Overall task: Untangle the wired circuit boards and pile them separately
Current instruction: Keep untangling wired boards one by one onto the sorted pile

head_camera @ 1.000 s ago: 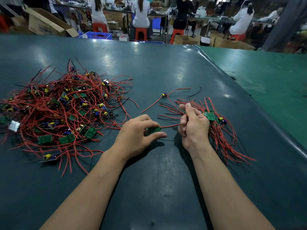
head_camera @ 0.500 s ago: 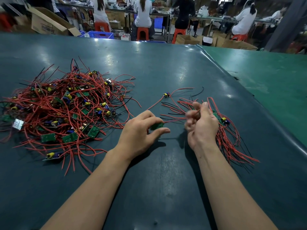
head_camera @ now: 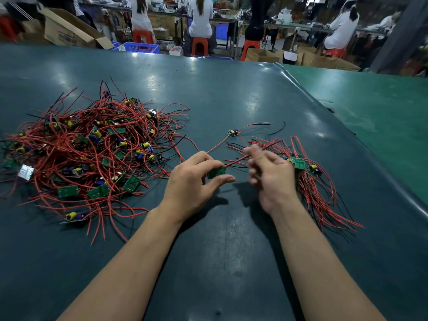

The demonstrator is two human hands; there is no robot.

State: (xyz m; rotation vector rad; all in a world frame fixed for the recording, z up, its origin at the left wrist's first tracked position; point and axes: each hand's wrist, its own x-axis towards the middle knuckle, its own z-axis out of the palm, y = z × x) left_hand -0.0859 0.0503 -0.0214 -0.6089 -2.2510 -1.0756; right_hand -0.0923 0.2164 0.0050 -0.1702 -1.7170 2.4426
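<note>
Dark teal mat [head_camera: 231,100] underfoot of everything, glossy, catching pale ceiling glare in patches; raised seam along its right edge, then a lighter green surface [head_camera: 375,107] beyond. Behind the far edge: an open cardboard box [head_camera: 69,31], a blue crate [head_camera: 141,47], orange stools [head_camera: 199,46], seated people in white tops [head_camera: 200,16] facing away at long benches.

On the mat's left, a big tangled heap [head_camera: 92,147] of red and black wires with small green boards and yellow-capped parts. On the right, a smaller pile [head_camera: 310,177] of the same, its wires fanned toward the near edge. Between them, well apart from both, one loose board [head_camera: 232,132] with its wires trailing.

Left hand [head_camera: 192,184]: thumb and curled fingers pinching a green circuit board [head_camera: 216,172] just above the mat, between the two piles. Red wire [head_camera: 238,160] running from that board up and right to the right hand [head_camera: 271,174]. Right-hand fingers blurred, loosely spread around the wire; whether gripping it or only brushing it, cannot tell.
</note>
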